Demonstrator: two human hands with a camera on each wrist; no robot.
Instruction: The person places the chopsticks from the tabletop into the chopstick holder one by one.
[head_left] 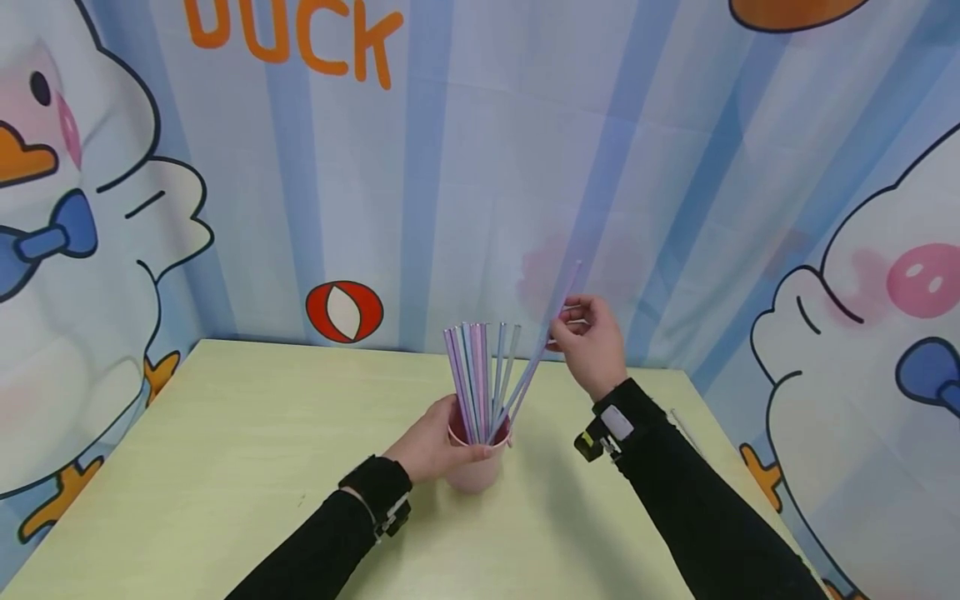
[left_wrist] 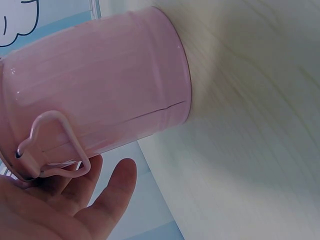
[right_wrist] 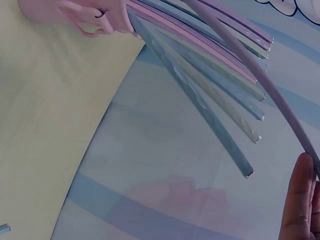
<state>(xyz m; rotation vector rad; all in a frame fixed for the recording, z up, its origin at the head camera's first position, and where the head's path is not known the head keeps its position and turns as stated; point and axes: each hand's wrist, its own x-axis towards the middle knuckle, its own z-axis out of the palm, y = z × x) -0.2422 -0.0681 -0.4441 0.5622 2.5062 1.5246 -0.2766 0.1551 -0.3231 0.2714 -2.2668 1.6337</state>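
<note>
My right hand (head_left: pixel 596 342) pinches a long purple straw (right_wrist: pixel 270 85) between thumb and fingertips, the fingers drawn in close with hardly a gap beyond the straw itself. I hold it above the table (head_left: pixel 262 433), up and to the right of the pink bucket (left_wrist: pixel 100 80). Its long axis is steep rather than plumb: in the head view it slants from low on the left to high on the right, with the upper end pointing up past my fingers towards the striped backdrop (head_left: pixel 495 150). The lower end points down at the right side of the bucket's rim; I cannot tell whether it sits inside or just outside. The right wrist view shows the straw crossing in front of some of the others.

My left hand (head_left: pixel 431 437) is curved round the bucket near its rim, with the thumb along the near side. The bucket stands upright on the table, mouth upward, and a wire handle (left_wrist: pixel 75 141) hangs against its wall. The other straws (head_left: pixel 480 375) rise from it in a loose fan: the leftmost lean left, the middle ones stand nearly upright, and a blue straw (right_wrist: pixel 192 99) tilts furthest right, towards my right hand.
</note>
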